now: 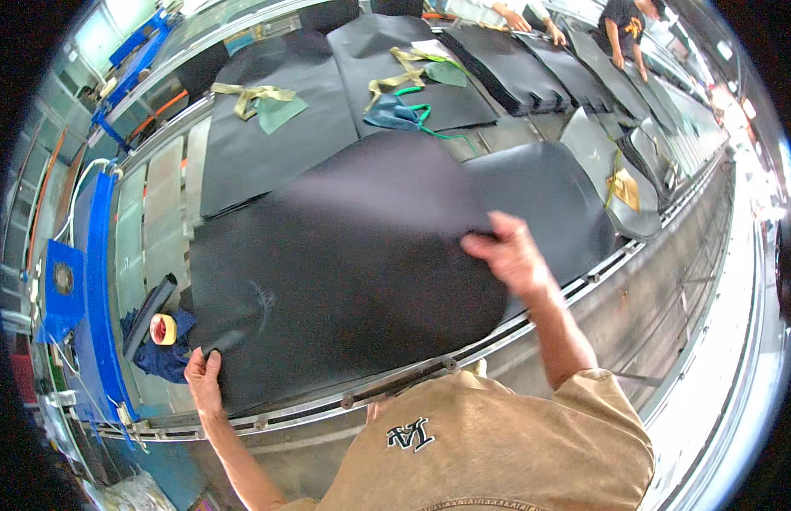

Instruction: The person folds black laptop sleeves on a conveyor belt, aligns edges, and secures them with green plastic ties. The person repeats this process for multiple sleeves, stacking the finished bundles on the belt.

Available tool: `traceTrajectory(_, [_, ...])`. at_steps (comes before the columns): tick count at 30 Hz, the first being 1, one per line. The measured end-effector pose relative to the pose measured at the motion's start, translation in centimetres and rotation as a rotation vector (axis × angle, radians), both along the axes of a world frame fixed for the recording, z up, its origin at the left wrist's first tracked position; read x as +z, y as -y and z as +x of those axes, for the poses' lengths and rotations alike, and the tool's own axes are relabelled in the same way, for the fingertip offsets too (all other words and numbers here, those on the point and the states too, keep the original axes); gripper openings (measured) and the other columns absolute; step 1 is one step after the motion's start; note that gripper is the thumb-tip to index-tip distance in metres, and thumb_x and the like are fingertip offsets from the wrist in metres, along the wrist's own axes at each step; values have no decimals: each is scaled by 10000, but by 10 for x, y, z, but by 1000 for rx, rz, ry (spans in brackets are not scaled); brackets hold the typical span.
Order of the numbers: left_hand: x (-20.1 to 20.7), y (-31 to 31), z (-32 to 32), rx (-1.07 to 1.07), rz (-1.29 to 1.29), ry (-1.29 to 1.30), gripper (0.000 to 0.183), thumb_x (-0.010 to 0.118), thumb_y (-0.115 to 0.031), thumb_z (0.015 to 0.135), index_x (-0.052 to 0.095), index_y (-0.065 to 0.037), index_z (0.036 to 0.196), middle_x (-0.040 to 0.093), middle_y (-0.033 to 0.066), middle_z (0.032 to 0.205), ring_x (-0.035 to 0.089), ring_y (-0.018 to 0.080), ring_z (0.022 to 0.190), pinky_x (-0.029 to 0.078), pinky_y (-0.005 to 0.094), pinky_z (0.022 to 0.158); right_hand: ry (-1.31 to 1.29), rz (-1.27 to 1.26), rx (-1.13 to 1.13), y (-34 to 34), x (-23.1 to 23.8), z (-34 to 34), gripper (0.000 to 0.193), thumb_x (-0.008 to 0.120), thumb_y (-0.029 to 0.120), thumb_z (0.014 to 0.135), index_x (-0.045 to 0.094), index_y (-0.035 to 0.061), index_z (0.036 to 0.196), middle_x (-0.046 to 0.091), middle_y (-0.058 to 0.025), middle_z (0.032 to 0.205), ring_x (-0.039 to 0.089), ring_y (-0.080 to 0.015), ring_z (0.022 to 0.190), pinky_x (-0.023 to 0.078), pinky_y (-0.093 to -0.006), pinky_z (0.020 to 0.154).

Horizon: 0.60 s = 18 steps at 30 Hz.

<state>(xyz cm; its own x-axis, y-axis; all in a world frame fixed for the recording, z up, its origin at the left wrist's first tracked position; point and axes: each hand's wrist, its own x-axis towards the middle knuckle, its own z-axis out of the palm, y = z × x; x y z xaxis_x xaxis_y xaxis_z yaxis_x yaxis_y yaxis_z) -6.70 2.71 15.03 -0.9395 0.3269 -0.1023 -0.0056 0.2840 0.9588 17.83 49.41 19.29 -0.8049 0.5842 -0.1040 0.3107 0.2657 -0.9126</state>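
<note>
A large, flexible black sheet [353,289] is spread in front of me, its far part raised and catching the light. My left hand [203,375] pinches its near left corner between thumb and fingers. On the right, my right hand [515,255] is closed on the sheet's edge, slightly blurred, holding that side up. Another dark sheet [544,204] lies just beyond my right hand. Farther off, more black sheets [272,128] cover the table, with tan strips and a green scrap [280,113] on top. A blue cloth with green cord [391,113] rests near them.
Left of the sheet are a tape roll [163,330], a dark tube [150,315] and navy cloth [166,362]. A blue metal frame [97,272] stands at the table's left end. A metal rail [319,410] edges the near side. Co-workers' hands [515,19] are over far stacks.
</note>
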Motion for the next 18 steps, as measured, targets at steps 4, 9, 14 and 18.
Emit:
traceTrajectory(4, [29, -126, 86, -8, 155, 63, 108, 642, -62, 815, 623, -78, 921, 590, -49, 855, 504, 57, 793, 403, 220, 741, 50, 172, -507, -107, 17, 110, 427, 759, 181, 742, 612, 27, 1112, 650, -19, 982, 581, -138, 903, 443, -284, 858])
traceTrajectory(9, [4, -263, 186, -370, 190, 361, 194, 619, -65, 851, 569, -2, 1028, 614, 12, 917, 540, 81, 824, 451, 249, 757, -49, -334, -192, -258, 26, 203, 441, 721, 148, 757, 585, 1, 1149, 657, -62, 1015, 627, -164, 883, 481, -297, 834])
traceTrajectory(14, [-58, -315, 223, -355, 139, 669, 137, 590, -108, 894, 570, -38, 1010, 636, 4, 865, 558, 67, 701, 458, 225, 626, 224, -290, -192, -337, -44, 210, 401, 648, 138, 826, 542, -22, 1179, 653, -40, 959, 616, -123, 779, 509, -288, 741])
traceTrajectory(18, [-42, -325, 229, -243, 73, 676, 168, 615, -169, 890, 542, -53, 987, 632, 1, 735, 533, 38, 587, 420, 210, 474, 252, -218, -79, -347, -76, 216, 422, 657, 132, 813, 541, -20, 1189, 652, -43, 971, 615, -119, 797, 506, -277, 749])
